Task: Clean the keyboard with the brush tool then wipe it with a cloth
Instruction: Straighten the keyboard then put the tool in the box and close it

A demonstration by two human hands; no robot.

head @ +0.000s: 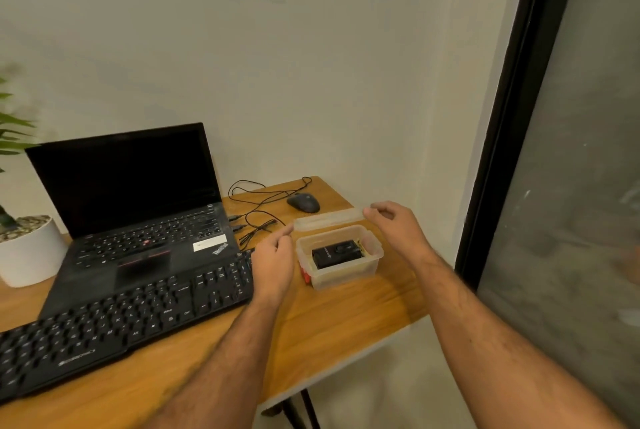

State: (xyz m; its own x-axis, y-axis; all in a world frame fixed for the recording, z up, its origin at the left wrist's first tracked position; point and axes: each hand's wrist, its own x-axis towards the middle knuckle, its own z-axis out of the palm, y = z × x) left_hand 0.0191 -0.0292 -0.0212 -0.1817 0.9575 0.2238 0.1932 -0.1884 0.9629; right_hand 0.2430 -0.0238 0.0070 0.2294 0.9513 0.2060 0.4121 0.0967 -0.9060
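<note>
My hands hold the clear lid (329, 219) between them above the plastic box (341, 260): my left hand (273, 264) pinches its near end, my right hand (394, 222) grips the far end. A black case (337, 255) lies inside the box. The keyboard (121, 314) rests on the worktop (346, 314), left of the box, before the laptop (138, 207).

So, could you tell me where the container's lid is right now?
The lid is held by both hands just behind the open plastic container, right of the keyboard.
</note>
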